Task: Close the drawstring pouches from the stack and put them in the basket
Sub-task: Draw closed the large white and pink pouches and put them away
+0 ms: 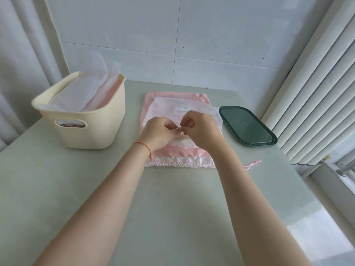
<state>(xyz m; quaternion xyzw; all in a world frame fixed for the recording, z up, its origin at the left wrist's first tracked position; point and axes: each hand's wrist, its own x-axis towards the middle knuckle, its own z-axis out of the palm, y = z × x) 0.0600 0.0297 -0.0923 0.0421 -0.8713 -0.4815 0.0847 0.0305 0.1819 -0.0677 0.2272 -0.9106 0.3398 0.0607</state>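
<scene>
The job is partway done. The basket (84, 120) is sitting on the left side of the table (172, 208), and some white and pink pouches are already lying inside it, poking up over the rim. How many are in there is hard to tell.

A stack (178, 150) of pink pouches is lying flat in the middle of the table, so there is more to close. On top of it a white pouch (172, 110) is lying, and both hands are working over it. The left hand (161, 131) is curling its fingers and pinching something thin, most likely the string. The right hand (199, 129) is curling too and pinching at the same spot, so the two hands are touching at the fingertips. It looks like they are pulling or tying the string to shut the pouch. This pouch is not in the basket yet.

A dark green tray (247, 128) is lying just right of the stack. A loose pink string (253, 164) is lying on the table near the right arm. White blinds (317, 93) are hanging on the right.

Nothing is standing between the stack and the basket, so the way looks free.
</scene>
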